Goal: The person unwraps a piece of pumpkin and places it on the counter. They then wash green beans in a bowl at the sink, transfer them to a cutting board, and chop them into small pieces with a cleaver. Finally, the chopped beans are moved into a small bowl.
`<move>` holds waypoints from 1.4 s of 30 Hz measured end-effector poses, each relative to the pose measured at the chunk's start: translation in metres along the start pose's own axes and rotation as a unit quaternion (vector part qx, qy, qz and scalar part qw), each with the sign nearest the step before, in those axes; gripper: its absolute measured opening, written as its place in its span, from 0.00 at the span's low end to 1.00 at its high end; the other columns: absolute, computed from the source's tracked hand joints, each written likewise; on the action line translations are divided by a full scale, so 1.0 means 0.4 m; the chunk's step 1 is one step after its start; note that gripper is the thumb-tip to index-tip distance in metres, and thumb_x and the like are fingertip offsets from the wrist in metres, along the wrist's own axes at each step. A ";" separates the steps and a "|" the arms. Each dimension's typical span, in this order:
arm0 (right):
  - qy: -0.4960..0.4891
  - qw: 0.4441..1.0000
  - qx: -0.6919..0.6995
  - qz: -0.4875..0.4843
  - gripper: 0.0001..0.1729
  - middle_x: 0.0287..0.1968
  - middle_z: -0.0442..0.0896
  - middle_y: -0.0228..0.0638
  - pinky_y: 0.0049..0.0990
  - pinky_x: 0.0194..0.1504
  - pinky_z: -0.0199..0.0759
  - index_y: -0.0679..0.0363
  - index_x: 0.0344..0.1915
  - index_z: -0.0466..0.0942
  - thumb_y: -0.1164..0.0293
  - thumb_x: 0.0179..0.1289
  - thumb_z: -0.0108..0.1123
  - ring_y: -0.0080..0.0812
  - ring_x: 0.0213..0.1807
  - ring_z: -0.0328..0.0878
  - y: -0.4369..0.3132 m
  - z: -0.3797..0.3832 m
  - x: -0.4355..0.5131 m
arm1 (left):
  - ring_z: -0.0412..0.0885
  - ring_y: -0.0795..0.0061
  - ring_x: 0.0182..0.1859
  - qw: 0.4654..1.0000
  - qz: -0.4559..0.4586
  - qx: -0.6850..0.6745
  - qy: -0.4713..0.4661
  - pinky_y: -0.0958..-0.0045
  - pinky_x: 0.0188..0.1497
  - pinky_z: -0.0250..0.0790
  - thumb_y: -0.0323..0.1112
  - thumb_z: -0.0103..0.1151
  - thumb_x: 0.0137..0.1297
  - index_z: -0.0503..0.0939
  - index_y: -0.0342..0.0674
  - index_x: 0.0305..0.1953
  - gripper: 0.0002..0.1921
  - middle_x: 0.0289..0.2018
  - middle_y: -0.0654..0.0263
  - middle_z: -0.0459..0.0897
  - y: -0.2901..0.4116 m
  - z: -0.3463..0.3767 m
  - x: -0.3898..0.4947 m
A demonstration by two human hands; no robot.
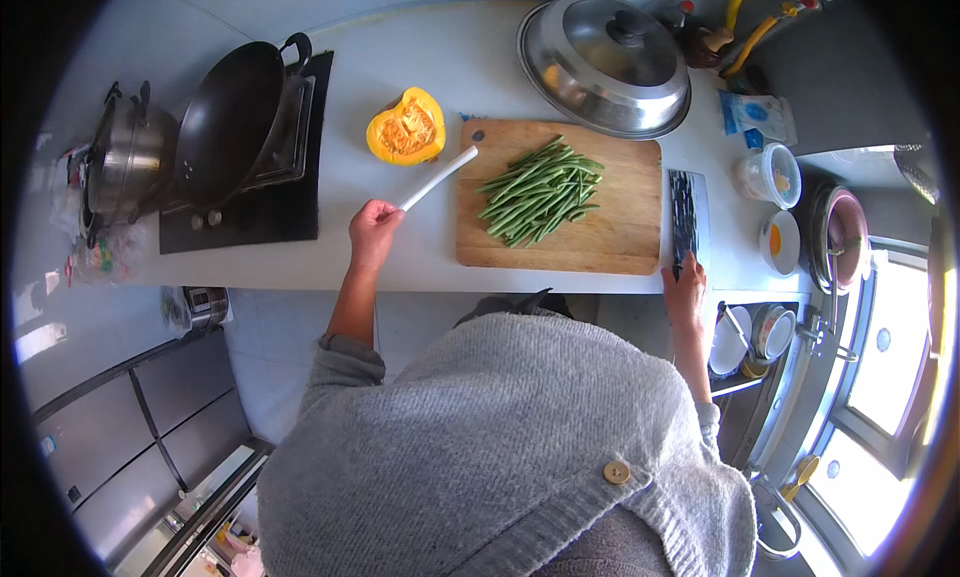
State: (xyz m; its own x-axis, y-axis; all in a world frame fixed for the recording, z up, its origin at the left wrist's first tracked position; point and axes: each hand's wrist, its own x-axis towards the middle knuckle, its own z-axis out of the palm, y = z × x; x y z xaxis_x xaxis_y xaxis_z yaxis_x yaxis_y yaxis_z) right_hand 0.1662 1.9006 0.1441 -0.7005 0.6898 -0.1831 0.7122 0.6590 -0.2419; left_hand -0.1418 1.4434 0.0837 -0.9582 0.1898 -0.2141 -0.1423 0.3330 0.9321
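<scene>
In my left hand (375, 230) is the lower end of a slim white stick-like thing (439, 179), perhaps a scallion stalk or a sharpening rod; its far tip reaches the left edge of the wooden cutting board (630, 235). Cut green beans (541, 190) lie heaped on the board. My right hand (685, 280) is closed around the handle of a kitchen knife (686, 209), whose wide blade, dark-patterned on one side, lies along the board's right side. Behind the white thing sits a cut piece of pumpkin (407, 129), seeds and orange flesh showing.
A black wok (232, 126) rests on the gas stove (300, 202), beside a steel pot (135, 157). A large lidded steel pan (600, 66) stands behind the board. To the right are a plastic tub (772, 175), a white bowl with egg yolk (780, 258) and a pink basin (847, 239).
</scene>
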 end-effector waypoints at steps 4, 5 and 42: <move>-0.016 0.998 -0.058 -0.036 0.31 0.51 0.77 0.56 0.47 0.58 0.67 0.68 0.64 0.66 0.73 0.61 0.59 0.57 0.54 0.72 0.004 0.041 0.039 | 0.79 0.81 0.34 0.990 0.026 0.136 0.011 0.76 0.38 0.72 0.28 0.67 0.57 0.79 0.37 0.36 0.07 0.31 0.68 0.83 -0.017 -0.003 -0.007; -0.025 0.996 -0.079 -0.032 0.30 0.51 0.77 0.56 0.46 0.58 0.67 0.68 0.64 0.67 0.74 0.61 0.58 0.57 0.53 0.72 0.008 0.047 0.048 | 0.80 0.78 0.34 0.987 0.041 0.156 0.017 0.74 0.39 0.73 0.28 0.67 0.56 0.79 0.37 0.36 0.07 0.31 0.67 0.83 -0.019 -0.002 -0.011; 0.038 0.991 0.112 0.059 0.22 0.30 0.80 0.40 0.28 0.30 0.70 0.66 0.56 0.77 0.67 0.65 0.66 0.26 0.25 0.71 -0.025 -0.134 -0.118 | 0.69 0.50 0.50 0.798 0.263 0.521 -0.153 0.51 0.59 0.59 0.59 0.74 0.42 0.51 0.29 0.72 0.63 0.51 0.48 0.70 0.285 0.604 -0.040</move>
State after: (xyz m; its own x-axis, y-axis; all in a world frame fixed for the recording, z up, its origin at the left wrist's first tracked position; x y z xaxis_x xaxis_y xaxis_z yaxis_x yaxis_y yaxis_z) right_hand 0.1947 1.8778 0.2061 -0.6010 0.7847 -0.1520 0.7548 0.4947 -0.4307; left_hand -0.0827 1.7014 0.1230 -0.6896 0.7195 -0.0823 0.6954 0.6896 0.2022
